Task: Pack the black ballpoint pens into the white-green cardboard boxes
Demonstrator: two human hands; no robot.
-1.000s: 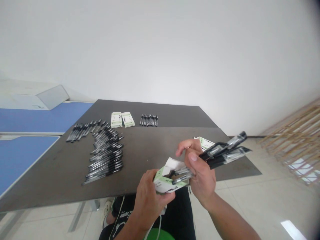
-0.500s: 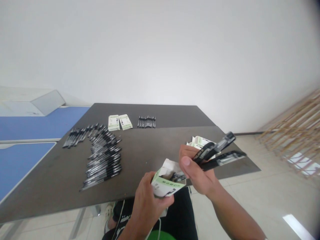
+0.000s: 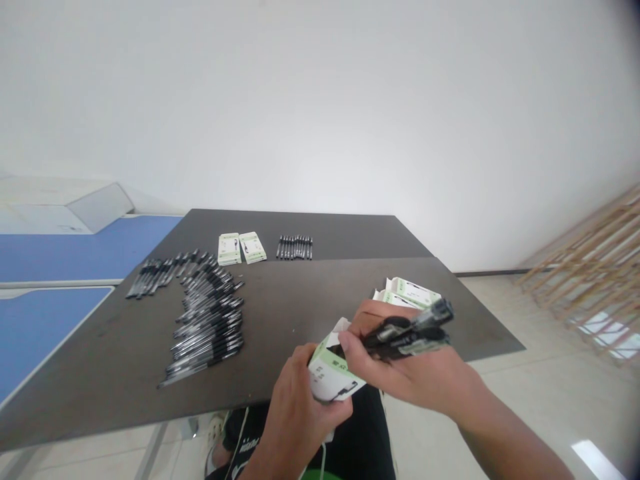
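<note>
"What's nearest?"
"Lower centre: left hand (image 3: 300, 393), fingers wrapped round an open carton (image 3: 331, 379); right hand (image 3: 413, 381) pinching a bunch of pens (image 3: 404, 338) at its mouth, long axis slanting, free ends pointing upper right."
"Finished?"
"Part-way, I'd say; many loose pens (image 3: 207, 327) lie on the tabletop (image 3: 285, 313), centre-left."

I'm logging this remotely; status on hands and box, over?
Left hand holding box. Right hand gripping black pens at its open end. View inside partly blocked by right hand.
</note>
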